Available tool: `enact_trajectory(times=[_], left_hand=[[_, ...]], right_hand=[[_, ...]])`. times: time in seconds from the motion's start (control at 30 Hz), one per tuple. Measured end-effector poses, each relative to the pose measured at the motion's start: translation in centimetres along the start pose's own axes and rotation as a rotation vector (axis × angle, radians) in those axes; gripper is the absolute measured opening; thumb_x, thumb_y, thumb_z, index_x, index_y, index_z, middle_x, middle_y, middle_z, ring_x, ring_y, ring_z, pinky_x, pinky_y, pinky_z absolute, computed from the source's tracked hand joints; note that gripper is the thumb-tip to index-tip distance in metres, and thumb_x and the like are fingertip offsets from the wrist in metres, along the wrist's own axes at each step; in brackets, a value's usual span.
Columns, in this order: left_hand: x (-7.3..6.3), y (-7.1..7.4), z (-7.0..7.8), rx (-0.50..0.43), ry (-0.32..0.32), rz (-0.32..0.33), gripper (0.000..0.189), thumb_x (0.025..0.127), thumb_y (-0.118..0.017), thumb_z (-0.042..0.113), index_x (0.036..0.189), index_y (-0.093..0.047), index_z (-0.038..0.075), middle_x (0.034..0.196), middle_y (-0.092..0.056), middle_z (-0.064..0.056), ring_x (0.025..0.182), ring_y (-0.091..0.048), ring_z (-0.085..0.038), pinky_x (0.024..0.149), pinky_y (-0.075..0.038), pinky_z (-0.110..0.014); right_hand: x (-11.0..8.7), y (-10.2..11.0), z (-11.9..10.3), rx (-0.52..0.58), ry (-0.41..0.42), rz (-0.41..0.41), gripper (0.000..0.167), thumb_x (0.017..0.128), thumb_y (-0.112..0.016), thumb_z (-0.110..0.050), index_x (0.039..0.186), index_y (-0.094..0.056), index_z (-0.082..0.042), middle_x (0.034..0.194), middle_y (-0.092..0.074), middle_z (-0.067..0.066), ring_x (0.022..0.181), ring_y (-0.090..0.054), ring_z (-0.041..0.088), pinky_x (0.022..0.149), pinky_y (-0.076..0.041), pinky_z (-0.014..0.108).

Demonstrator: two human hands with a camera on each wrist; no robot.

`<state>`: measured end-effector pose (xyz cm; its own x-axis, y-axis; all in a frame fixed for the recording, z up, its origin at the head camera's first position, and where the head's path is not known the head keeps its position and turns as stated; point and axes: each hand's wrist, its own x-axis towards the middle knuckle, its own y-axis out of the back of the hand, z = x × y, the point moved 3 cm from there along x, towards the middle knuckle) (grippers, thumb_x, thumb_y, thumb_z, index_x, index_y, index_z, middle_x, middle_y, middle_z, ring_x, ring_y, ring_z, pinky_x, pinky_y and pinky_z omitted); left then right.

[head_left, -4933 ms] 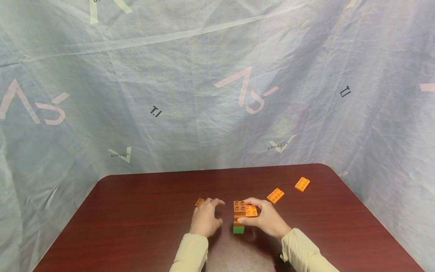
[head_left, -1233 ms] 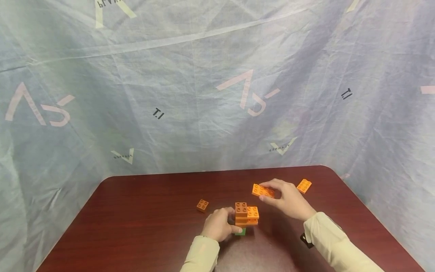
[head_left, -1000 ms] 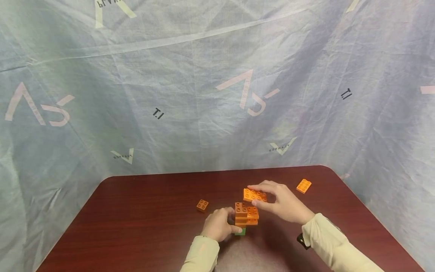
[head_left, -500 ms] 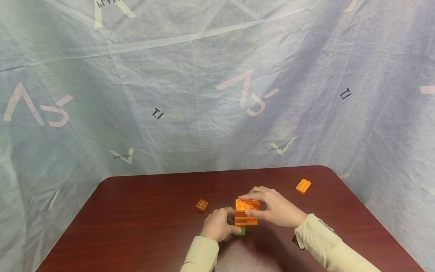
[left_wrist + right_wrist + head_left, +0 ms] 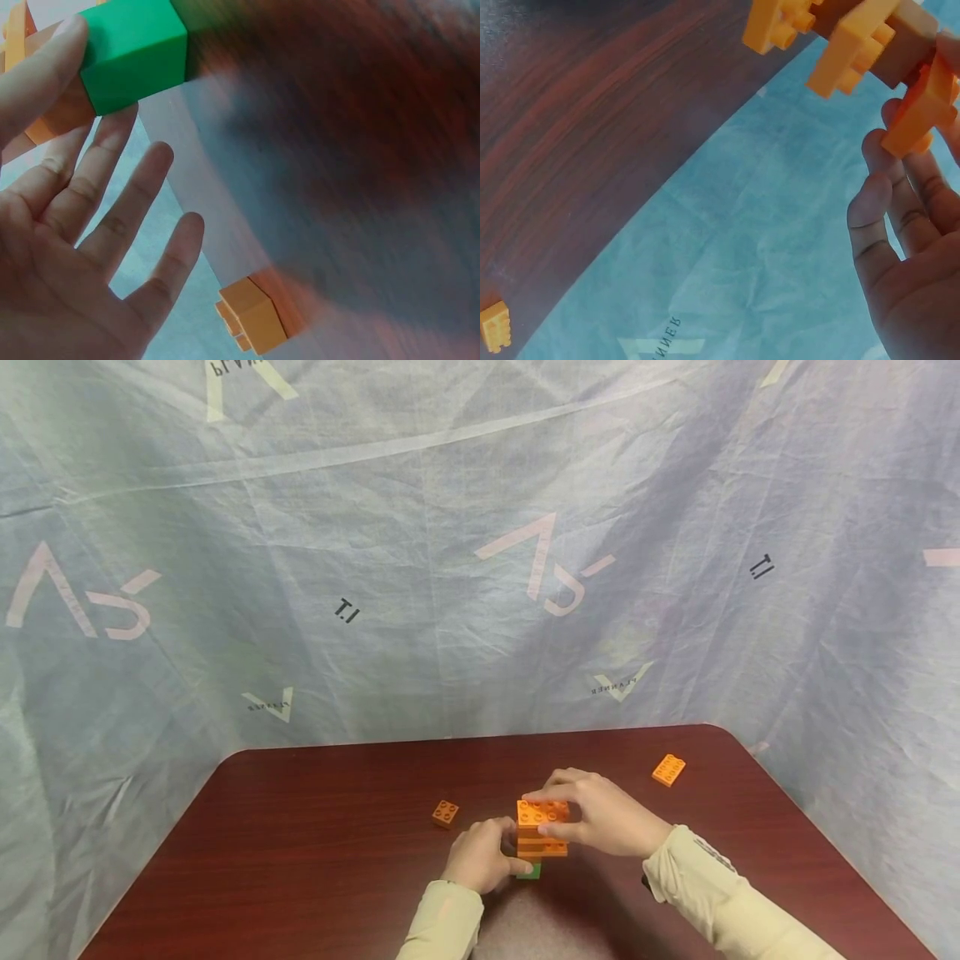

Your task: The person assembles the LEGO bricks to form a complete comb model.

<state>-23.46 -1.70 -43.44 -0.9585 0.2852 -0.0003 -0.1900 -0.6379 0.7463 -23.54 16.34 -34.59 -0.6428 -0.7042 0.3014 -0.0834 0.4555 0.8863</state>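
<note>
A stack of toy building bricks stands on the table in front of the person, a green brick (image 5: 529, 870) at its base and brown and orange pieces above. The left hand (image 5: 480, 857) grips the lower stack. In the left wrist view its thumb lies across the brown piece, against the green brick (image 5: 139, 56), with other fingers spread apart. On top of the stack sits a long orange brick (image 5: 534, 812), which the right hand (image 5: 611, 818) pinches between thumb and fingers. The right wrist view shows that orange brick (image 5: 924, 109) over a brown one, with more orange bricks jutting sideways below.
A loose brown four-stud brick (image 5: 446, 813) lies left of the stack, beyond the left hand. Farther back on the right lies another orange brick (image 5: 668, 769). Behind the dark red table (image 5: 322, 843) hangs a pale printed cloth (image 5: 420, 568).
The right hand has carried the long orange brick from the table at right leftward and down onto the stack top. The left hand, earlier apart from the stack, has taken hold of its lower part.
</note>
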Motion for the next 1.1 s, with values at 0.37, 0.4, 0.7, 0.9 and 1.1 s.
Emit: enact_trajectory(times=[0.37,0.4,0.7,0.9,1.1], left_hand=[[0.1,-0.1,-0.3,-0.011,0.008,-0.005,0.036,0.077,-0.091,0.023,0.105,-0.072,0.011,0.087,-0.072,0.004,0.079,-0.067,-0.016,0.076,-0.053,-0.047],[0.1,-0.1,-0.3,-0.011,0.009,-0.006,0.036,0.077,-0.091,0.023,0.106,-0.072,0.011,0.087,-0.072,0.004,0.078,-0.067,-0.016,0.076,-0.053,-0.047],[0.0,-0.1,-0.2,-0.014,-0.009,0.005,0.034,0.076,-0.091,0.022,0.102,-0.072,0.012,0.086,-0.071,0.005,0.077,-0.066,-0.014,0.074,-0.053,-0.044],[0.0,-0.2,-0.1,-0.015,-0.002,0.004,0.035,0.076,-0.091,0.022,0.104,-0.072,0.012,0.086,-0.071,0.004,0.078,-0.066,-0.015,0.075,-0.053,-0.045],[0.0,-0.1,0.0,-0.02,-0.007,0.016,0.032,0.076,-0.091,0.02,0.101,-0.072,0.012,0.085,-0.071,0.004,0.076,-0.066,-0.015,0.073,-0.053,-0.045]], right_hand=[[0.5,0.0,-0.4,-0.021,-0.048,-0.032,0.037,0.088,-0.081,-0.023,0.124,-0.075,-0.014,0.096,-0.062,-0.01,0.08,-0.057,0.006,0.07,-0.05,0.028],[0.5,0.1,-0.5,-0.024,-0.051,-0.032,0.037,0.088,-0.081,-0.023,0.123,-0.075,-0.014,0.095,-0.062,-0.01,0.078,-0.057,0.007,0.068,-0.049,0.027],[0.7,0.5,-0.8,-0.031,-0.114,-0.053,0.039,0.085,-0.084,-0.022,0.122,-0.076,-0.015,0.09,-0.061,-0.011,0.074,-0.055,0.01,0.064,-0.046,0.027],[0.1,-0.4,-0.5,-0.037,-0.138,-0.012,0.038,0.087,-0.082,-0.025,0.124,-0.075,-0.017,0.099,-0.063,-0.009,0.084,-0.057,0.009,0.071,-0.049,0.032],[-0.6,-1.8,0.3,0.057,-0.143,0.099,0.04,0.086,-0.084,-0.023,0.124,-0.073,-0.017,0.104,-0.065,-0.013,0.094,-0.056,0.01,0.079,-0.05,0.034]])
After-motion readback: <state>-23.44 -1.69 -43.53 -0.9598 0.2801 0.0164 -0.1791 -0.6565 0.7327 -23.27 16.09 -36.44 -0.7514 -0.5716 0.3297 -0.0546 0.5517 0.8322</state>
